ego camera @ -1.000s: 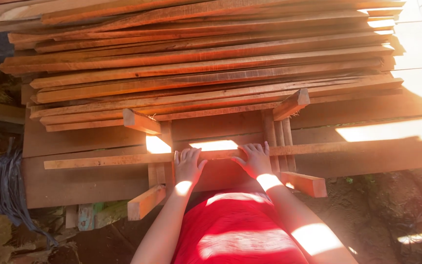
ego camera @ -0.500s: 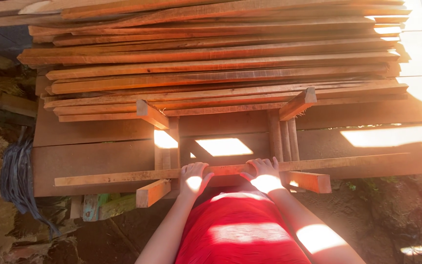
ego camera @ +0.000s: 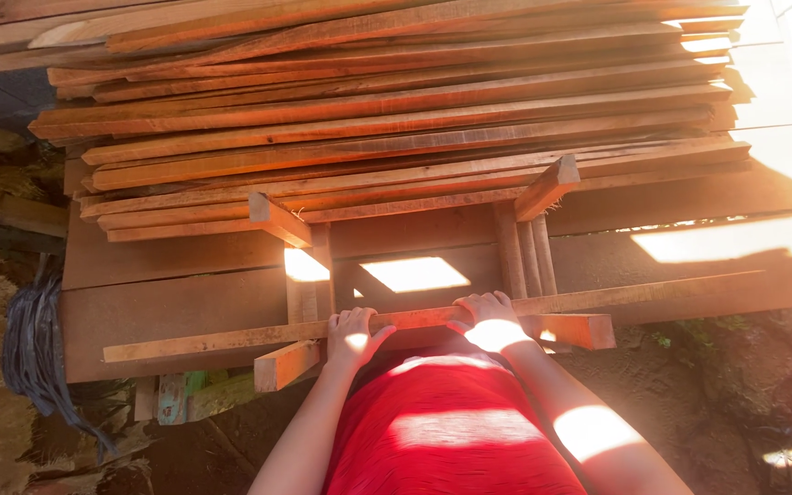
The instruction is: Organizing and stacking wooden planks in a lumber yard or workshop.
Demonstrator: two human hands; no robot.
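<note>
Hands gripped one long wooden strip (ego camera: 598, 301), left hand (ego camera: 352, 335) and right hand (ego camera: 490, 321) curled over its middle, near each other. Strip looked light, stiff, likely splintery; a wider-apart hold would steady it.

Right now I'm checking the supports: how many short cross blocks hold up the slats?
4: upper left block, upper right block, lower left block beside the left hand, lower right block beside the right hand. Others may be hidden.

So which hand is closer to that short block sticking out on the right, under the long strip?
Right. The right hand grips the long strip just left of the block; the left hand holds the strip farther left, nearer the other block.
</note>
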